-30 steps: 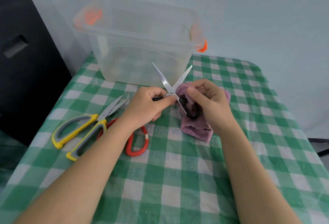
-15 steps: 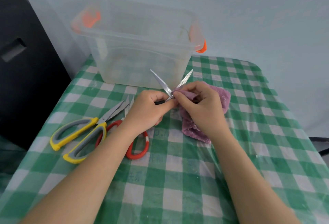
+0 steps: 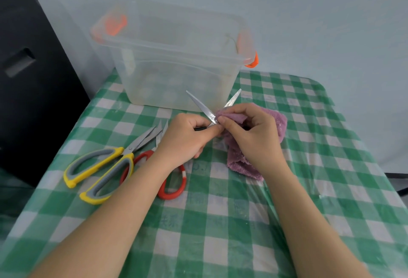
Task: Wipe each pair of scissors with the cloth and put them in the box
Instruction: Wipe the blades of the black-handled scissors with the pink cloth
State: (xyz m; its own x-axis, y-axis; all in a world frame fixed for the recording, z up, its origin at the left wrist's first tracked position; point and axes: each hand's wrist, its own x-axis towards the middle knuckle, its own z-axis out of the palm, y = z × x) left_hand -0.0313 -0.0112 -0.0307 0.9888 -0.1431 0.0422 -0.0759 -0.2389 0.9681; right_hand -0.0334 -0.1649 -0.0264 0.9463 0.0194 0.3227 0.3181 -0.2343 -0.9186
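Observation:
My left hand (image 3: 187, 138) grips the black handle of a small pair of scissors (image 3: 202, 106), whose blades stand spread in a V in front of the box. My right hand (image 3: 254, 136) pinches a fold of the purple cloth (image 3: 280, 121) around the base of the right blade, next to the pivot. The rest of the cloth hangs under that hand onto the table. Two more pairs lie at the left: yellow-and-grey scissors (image 3: 99, 169) and red-handled scissors (image 3: 174, 187), partly hidden by my left forearm. The clear plastic box (image 3: 172, 57) with orange clips stands open behind.
A green-and-white checked tablecloth (image 3: 220, 222) under clear film covers the table. A black cabinet (image 3: 33, 79) stands off the table's left edge. A pale wall rises right behind the box.
My right hand has brought the cloth up from under the scissors' handle onto the right blade near the pivot. The scissors stay open in my left hand.

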